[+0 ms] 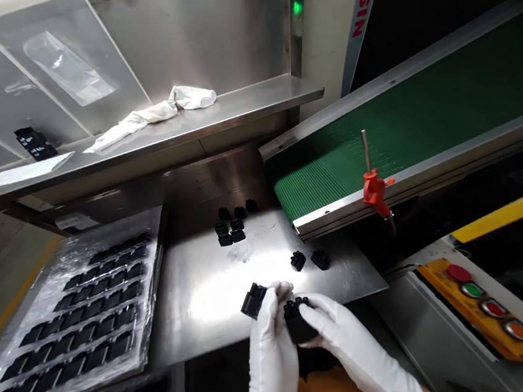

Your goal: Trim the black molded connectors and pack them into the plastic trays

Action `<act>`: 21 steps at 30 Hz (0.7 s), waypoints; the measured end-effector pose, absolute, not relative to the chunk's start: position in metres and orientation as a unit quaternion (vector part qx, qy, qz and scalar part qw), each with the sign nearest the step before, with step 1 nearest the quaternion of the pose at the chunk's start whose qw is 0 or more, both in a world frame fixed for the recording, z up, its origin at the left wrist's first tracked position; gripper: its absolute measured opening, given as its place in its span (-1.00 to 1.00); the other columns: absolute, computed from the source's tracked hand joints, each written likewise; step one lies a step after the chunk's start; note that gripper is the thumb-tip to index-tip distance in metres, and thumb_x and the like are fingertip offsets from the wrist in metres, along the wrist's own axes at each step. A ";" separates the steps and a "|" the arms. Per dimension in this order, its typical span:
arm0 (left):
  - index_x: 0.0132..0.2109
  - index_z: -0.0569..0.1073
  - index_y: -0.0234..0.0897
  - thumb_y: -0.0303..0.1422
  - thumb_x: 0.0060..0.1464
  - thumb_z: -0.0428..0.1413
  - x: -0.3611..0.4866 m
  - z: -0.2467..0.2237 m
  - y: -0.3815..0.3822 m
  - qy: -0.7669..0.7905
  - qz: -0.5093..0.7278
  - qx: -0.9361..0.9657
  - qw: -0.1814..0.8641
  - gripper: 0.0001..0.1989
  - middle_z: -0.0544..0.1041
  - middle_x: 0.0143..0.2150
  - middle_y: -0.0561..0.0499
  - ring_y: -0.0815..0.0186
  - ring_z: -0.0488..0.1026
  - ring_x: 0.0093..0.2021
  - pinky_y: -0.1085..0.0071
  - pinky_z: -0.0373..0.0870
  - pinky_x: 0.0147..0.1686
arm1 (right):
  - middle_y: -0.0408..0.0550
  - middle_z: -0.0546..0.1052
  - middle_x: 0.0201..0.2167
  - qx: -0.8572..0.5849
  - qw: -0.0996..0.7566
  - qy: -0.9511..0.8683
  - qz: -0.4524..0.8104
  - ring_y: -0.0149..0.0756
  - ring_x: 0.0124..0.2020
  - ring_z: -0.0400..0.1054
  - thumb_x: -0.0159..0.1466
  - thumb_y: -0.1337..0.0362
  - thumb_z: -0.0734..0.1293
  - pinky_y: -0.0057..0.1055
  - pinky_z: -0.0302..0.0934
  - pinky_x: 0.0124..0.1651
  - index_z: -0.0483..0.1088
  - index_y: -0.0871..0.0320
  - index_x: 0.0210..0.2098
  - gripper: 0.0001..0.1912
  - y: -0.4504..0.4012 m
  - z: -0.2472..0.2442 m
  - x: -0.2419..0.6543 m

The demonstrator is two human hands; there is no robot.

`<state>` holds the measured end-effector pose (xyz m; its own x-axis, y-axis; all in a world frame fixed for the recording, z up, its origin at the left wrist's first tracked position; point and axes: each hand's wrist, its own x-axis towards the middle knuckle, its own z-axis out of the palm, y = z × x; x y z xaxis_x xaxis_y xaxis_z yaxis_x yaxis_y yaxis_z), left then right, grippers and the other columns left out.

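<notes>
Over the front edge of the stainless steel bench [345, 277], the gloved left hand [270, 345] pinches a black plastic connector [254, 301] while the gloved right hand [356, 342] cups a second black connector [298, 323], apparently kept close for handling together.

My head-worn camera looks forward and down from just above my white-gloved left hand [271, 351] and right hand [356, 348], close over the stainless steel tabletop [207, 301]. It faces a steel wall shelf [256, 100] ahead, with a green conveyor belt [398, 125] slanting in on the right.
</notes>
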<state>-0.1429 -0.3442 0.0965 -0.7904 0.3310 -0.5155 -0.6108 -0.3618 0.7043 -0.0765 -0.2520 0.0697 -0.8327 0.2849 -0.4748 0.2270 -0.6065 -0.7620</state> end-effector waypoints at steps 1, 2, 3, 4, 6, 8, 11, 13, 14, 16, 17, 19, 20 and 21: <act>-0.19 0.59 -0.24 -0.34 0.08 0.19 -0.143 0.095 -0.345 0.472 0.818 -0.158 0.290 -0.85 0.62 -0.10 -0.07 0.22 0.49 0.07 0.27 0.34 0.21 | -0.02 0.54 -0.10 -0.291 0.014 -0.428 0.856 -0.23 -0.11 0.44 0.22 0.04 0.37 -0.34 0.43 -0.19 0.45 0.09 -0.06 -0.63 -0.252 0.071 -0.077; -0.18 0.58 -0.24 -0.35 0.10 0.18 -0.143 0.094 -0.346 0.458 0.823 -0.172 0.289 -0.86 0.62 -0.09 -0.07 0.23 0.48 0.09 0.29 0.34 0.21 | -0.04 0.54 -0.13 -0.295 0.013 -0.412 0.862 -0.25 -0.13 0.44 0.22 0.04 0.36 -0.37 0.42 -0.20 0.47 0.09 -0.08 -0.65 -0.252 0.073 -0.077; -0.17 0.57 -0.25 -0.35 0.11 0.17 -0.143 0.093 -0.347 0.445 0.827 -0.182 0.291 -0.85 0.61 -0.08 -0.07 0.23 0.47 0.10 0.30 0.35 0.20 | -0.06 0.55 -0.15 -0.298 0.015 -0.396 0.868 -0.28 -0.15 0.43 0.23 0.05 0.36 -0.40 0.41 -0.21 0.48 0.08 -0.11 -0.68 -0.252 0.075 -0.076; -0.15 0.56 -0.25 -0.34 0.13 0.15 -0.143 0.092 -0.348 0.432 0.831 -0.190 0.295 -0.84 0.61 -0.07 -0.07 0.24 0.47 0.11 0.31 0.36 0.20 | -0.07 0.55 -0.16 -0.299 0.019 -0.382 0.874 -0.29 -0.15 0.43 0.23 0.04 0.36 -0.42 0.41 -0.21 0.49 0.08 -0.13 -0.69 -0.252 0.076 -0.076; -0.12 0.54 -0.25 -0.34 0.16 0.14 -0.144 0.091 -0.349 0.410 0.835 -0.208 0.304 -0.83 0.61 -0.07 -0.08 0.25 0.48 0.10 0.32 0.39 0.18 | -0.06 0.56 -0.16 -0.292 0.023 -0.361 0.885 -0.27 -0.13 0.43 0.23 0.04 0.36 -0.42 0.40 -0.19 0.51 0.07 -0.16 -0.70 -0.253 0.078 -0.075; -0.10 0.52 -0.26 -0.34 0.16 0.13 -0.146 0.088 -0.351 0.395 0.836 -0.222 0.309 -0.82 0.61 -0.09 -0.08 0.24 0.49 0.08 0.31 0.41 0.16 | -0.02 0.56 -0.11 -0.280 0.021 -0.345 0.896 -0.21 -0.06 0.43 0.24 0.03 0.35 -0.36 0.41 -0.13 0.52 0.07 -0.15 -0.69 -0.253 0.077 -0.075; -0.09 0.52 -0.26 -0.32 0.13 0.16 -0.148 0.083 -0.354 0.377 0.840 -0.236 0.312 -0.79 0.62 -0.14 -0.07 0.21 0.50 0.06 0.26 0.44 0.13 | 0.03 0.56 -0.05 -0.280 0.025 -0.315 0.907 -0.13 0.00 0.43 0.25 0.01 0.33 -0.26 0.41 -0.03 0.52 0.07 -0.11 -0.65 -0.254 0.075 -0.076; -0.09 0.52 -0.25 -0.31 0.10 0.19 -0.150 0.079 -0.356 0.378 0.840 -0.234 0.310 -0.78 0.61 -0.15 -0.06 0.19 0.49 0.07 0.25 0.46 0.11 | 0.05 0.55 -0.02 -0.290 0.028 -0.301 0.908 -0.10 0.02 0.43 0.25 0.00 0.31 -0.20 0.39 0.02 0.51 0.08 -0.09 -0.63 -0.255 0.075 -0.077; -0.09 0.53 -0.24 -0.31 0.09 0.20 -0.150 0.077 -0.358 0.380 0.841 -0.230 0.310 -0.77 0.61 -0.13 -0.06 0.19 0.48 0.08 0.26 0.46 0.10 | 0.06 0.55 -0.01 -0.290 0.025 -0.302 0.908 -0.10 0.03 0.43 0.26 0.00 0.31 -0.18 0.39 0.03 0.51 0.09 -0.08 -0.62 -0.255 0.076 -0.078; -0.09 0.53 -0.22 -0.32 0.07 0.21 -0.150 0.074 -0.360 0.381 0.844 -0.225 0.304 -0.76 0.61 -0.10 -0.05 0.19 0.46 0.11 0.28 0.46 0.10 | 0.07 0.54 0.00 -0.284 0.008 -0.323 0.903 -0.10 0.04 0.42 0.24 0.02 0.34 -0.18 0.37 0.06 0.49 0.12 -0.08 -0.63 -0.256 0.079 -0.080; -0.09 0.54 -0.22 -0.32 0.06 0.22 -0.150 0.073 -0.361 0.382 0.844 -0.225 0.301 -0.76 0.61 -0.10 -0.05 0.18 0.45 0.12 0.28 0.46 0.10 | 0.06 0.55 -0.01 -0.285 -0.004 -0.340 0.896 -0.11 0.03 0.42 0.21 0.04 0.37 -0.19 0.37 0.06 0.48 0.12 -0.08 -0.63 -0.257 0.080 -0.081; -0.09 0.54 -0.22 -0.31 0.06 0.23 -0.149 0.071 -0.361 0.384 0.844 -0.227 0.298 -0.75 0.61 -0.11 -0.05 0.16 0.45 0.13 0.27 0.47 0.09 | 0.03 0.56 -0.06 -0.305 -0.020 -0.378 0.874 -0.12 0.00 0.44 0.10 0.08 0.47 -0.23 0.40 -0.02 0.46 0.12 -0.10 -0.58 -0.258 0.079 -0.086; -0.08 0.54 -0.22 -0.31 0.05 0.23 -0.149 0.070 -0.361 0.386 0.843 -0.227 0.297 -0.74 0.61 -0.12 -0.05 0.15 0.45 0.13 0.26 0.48 0.08 | 0.01 0.57 -0.08 -0.320 -0.024 -0.396 0.860 -0.12 -0.02 0.45 0.04 0.09 0.51 -0.26 0.41 -0.07 0.46 0.12 -0.11 -0.54 -0.258 0.077 -0.088; -0.07 0.54 -0.22 -0.30 0.05 0.23 -0.148 0.070 -0.361 0.387 0.843 -0.227 0.296 -0.74 0.61 -0.12 -0.05 0.15 0.45 0.12 0.27 0.48 0.07 | 0.00 0.58 -0.10 -0.332 -0.024 -0.410 0.849 -0.12 -0.06 0.46 0.00 0.09 0.53 -0.29 0.43 -0.14 0.45 0.12 -0.12 -0.51 -0.259 0.076 -0.091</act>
